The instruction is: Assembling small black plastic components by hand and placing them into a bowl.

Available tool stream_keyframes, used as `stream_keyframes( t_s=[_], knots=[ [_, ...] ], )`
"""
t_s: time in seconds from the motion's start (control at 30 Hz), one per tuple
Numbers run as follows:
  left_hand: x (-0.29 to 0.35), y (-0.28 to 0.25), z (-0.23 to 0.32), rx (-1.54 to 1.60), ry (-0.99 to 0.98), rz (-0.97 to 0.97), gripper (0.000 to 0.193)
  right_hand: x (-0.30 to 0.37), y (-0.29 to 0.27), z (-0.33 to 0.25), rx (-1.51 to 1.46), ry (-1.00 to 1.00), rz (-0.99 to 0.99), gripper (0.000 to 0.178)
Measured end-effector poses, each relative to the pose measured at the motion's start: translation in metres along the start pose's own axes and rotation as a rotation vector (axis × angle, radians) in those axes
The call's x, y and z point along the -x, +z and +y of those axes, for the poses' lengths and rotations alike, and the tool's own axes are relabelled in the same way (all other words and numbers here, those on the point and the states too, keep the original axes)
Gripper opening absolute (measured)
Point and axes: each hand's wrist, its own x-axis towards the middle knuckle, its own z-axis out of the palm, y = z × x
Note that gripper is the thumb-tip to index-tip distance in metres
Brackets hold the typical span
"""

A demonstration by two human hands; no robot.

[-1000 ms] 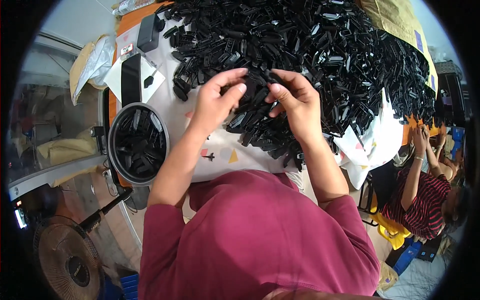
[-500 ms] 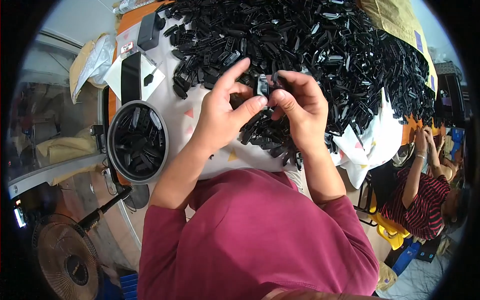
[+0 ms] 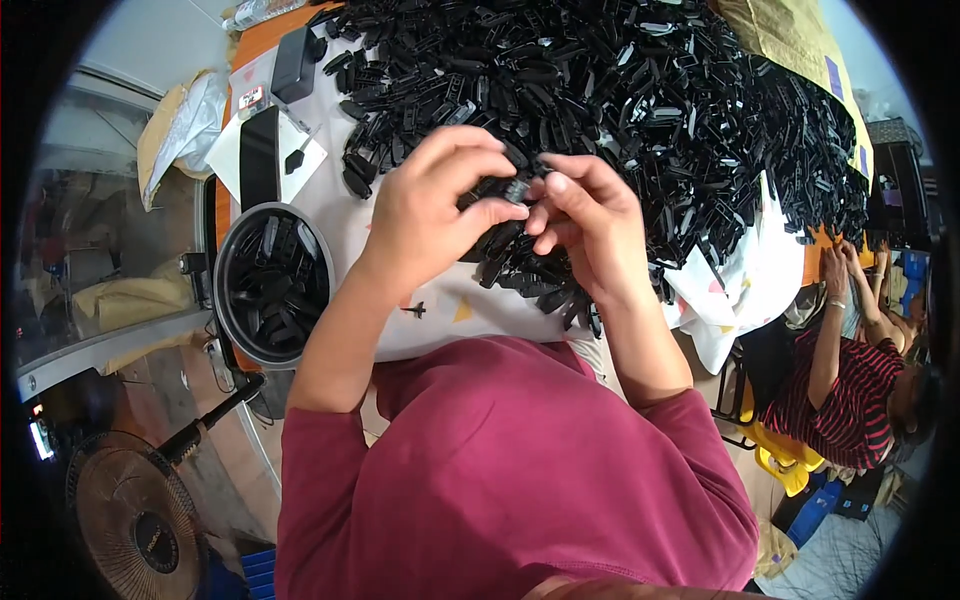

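Above the near edge of the big heap, my left hand (image 3: 435,205) pinches a small black plastic part (image 3: 516,190) between thumb and curled fingers. My right hand (image 3: 600,215) is closed at the part's right side, its thumb and fingertips meeting there. The fingers cover much of the part, so its full shape is hidden. Behind and below both hands spreads a large heap of similar black plastic parts (image 3: 660,120), long and narrow. To the left of my left forearm stands a round grey-rimmed bucket (image 3: 325,270) with several black parts inside.
A small black piece (image 3: 414,310) lies on the patterned white cloth (image 3: 440,335). At the left are a dark phone-like slab (image 3: 260,155) on white paper and a dark grey box (image 3: 293,65). A fan (image 3: 140,525) stands lower left. Another person (image 3: 840,390) works at right.
My left hand has moved slightly left and curled its fingers further round the part. My right fingers have bunched together. The small black piece on the cloth now shows beside my left forearm.
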Motion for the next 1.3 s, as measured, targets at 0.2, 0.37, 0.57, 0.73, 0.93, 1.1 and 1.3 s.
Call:
stream_keyframes(
  t_s=[0.2,0.37,0.57,0.73,0.93,1.1,1.3],
  knots=[
    [0.013,0.007,0.004,0.488,-0.396,-0.022,0.033,0.005,-0.008,0.004,0.744,-0.732,-0.097,0.027],
    [0.010,0.004,0.008,0.465,-0.410,0.007,0.033,0.010,-0.010,0.002,0.905,-0.814,-0.149,0.027],
    [0.006,0.003,0.012,0.395,-0.312,-0.023,0.030,0.012,-0.010,-0.003,0.843,-0.729,-0.089,0.027],
    [0.012,0.006,0.006,0.316,-0.161,-0.001,0.026,0.019,-0.009,-0.003,1.006,-0.800,-0.132,0.027],
    [0.035,0.039,0.015,1.068,-0.826,0.184,0.022,0.016,-0.004,0.026,1.036,-0.880,0.047,0.029],
    [0.039,0.034,0.013,0.966,-0.646,0.232,0.022,0.013,-0.003,0.022,0.926,-0.863,0.001,0.030],
    [0.025,0.003,0.010,0.288,-0.136,-0.025,0.028,0.017,-0.017,0.003,0.922,-0.695,-0.283,0.027]
  ],
)
